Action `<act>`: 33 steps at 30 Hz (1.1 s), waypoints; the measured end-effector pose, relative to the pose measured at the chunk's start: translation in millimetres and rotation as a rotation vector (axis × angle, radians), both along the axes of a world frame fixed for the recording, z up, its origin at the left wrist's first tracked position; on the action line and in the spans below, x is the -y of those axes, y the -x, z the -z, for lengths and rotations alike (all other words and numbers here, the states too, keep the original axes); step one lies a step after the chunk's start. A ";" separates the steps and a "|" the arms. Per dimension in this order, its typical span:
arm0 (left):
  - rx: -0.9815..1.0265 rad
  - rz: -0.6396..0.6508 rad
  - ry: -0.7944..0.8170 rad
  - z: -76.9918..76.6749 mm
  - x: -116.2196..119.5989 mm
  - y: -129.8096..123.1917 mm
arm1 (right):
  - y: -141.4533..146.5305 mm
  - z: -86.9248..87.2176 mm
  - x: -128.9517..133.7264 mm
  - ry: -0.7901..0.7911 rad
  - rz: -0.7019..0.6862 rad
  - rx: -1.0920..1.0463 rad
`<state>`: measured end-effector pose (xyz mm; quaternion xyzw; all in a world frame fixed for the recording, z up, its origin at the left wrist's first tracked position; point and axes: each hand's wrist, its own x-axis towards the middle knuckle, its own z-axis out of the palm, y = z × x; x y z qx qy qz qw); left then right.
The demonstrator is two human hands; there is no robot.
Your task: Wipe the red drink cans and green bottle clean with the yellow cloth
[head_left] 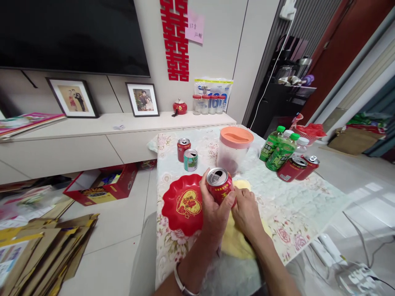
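Observation:
A red drink can [219, 190] with an opened top is held upright, tilted slightly, in my left hand [212, 216], whose fingers and thumb wrap round it. My right hand [247, 211] is closed against the can's right side; its fingertips are hidden, and I cannot make out what they grip. Yellow cloth [236, 240] shows beneath and behind my right hand. Left of the can lies a red scalloped plate [171, 205] with a gold heart design, partly covered by my left hand. Beyond it stand a small green can [190, 161] and another red can [183, 151], both opened.
A clear container with an orange lid [236, 137] stands behind my hands. Green-capped bottles [282, 150] and two dark red cans [291, 169] occupy the table's right side. Flattened cardboard [52, 250] and a red box [105, 191] lie on the floor at left.

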<state>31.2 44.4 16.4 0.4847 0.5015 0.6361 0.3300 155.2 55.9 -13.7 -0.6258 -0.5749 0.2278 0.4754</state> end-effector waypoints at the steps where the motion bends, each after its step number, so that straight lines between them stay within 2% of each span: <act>1: 0.047 0.064 -0.018 -0.5 0.1 -0.6 | -3.2 0.5 -2.4 0.016 -0.046 -0.017; 3: 0.190 0.248 -0.067 -1.3 1.6 -3.2 | -13.8 -0.1 -4.8 0.035 -0.115 -0.078; 6: 0.291 0.388 -0.074 1.0 5.1 -9.9 | -35.9 -4.5 -0.3 0.028 -0.082 -0.182; 10: 0.261 0.431 -0.056 9.6 10.3 -18.7 | -55.4 -16.9 20.9 -0.013 0.025 -0.286; 12: 0.174 0.442 -0.070 12.3 13.1 -21.5 | -55.9 -25.3 34.6 -0.014 -0.057 -0.362; 15: 0.046 0.430 -0.100 13.9 16.1 -24.6 | -49.7 -34.6 50.4 0.034 -0.282 -0.451; 17: -0.015 0.408 -0.124 15.3 16.1 -26.3 | -45.2 -36.3 54.2 0.068 -0.312 -0.418; 20: -0.076 0.398 -0.171 19.9 14.1 -28.8 | -40.7 -35.6 52.2 0.075 -0.287 -0.389; 23: -0.095 0.410 -0.194 25.9 12.0 -31.7 | -37.6 -38.9 49.2 0.009 -0.256 -0.383; 27: -0.140 0.442 -0.110 32.0 11.9 -35.4 | -37.0 -49.8 48.5 -0.059 -0.202 -0.377; 30: -0.274 0.474 0.000 35.5 13.1 -36.5 | -48.3 -54.5 46.3 -0.095 -0.087 -0.349; 33: -0.439 0.513 0.087 37.6 15.2 -37.1 | -76.2 -53.3 39.0 -0.124 0.045 -0.315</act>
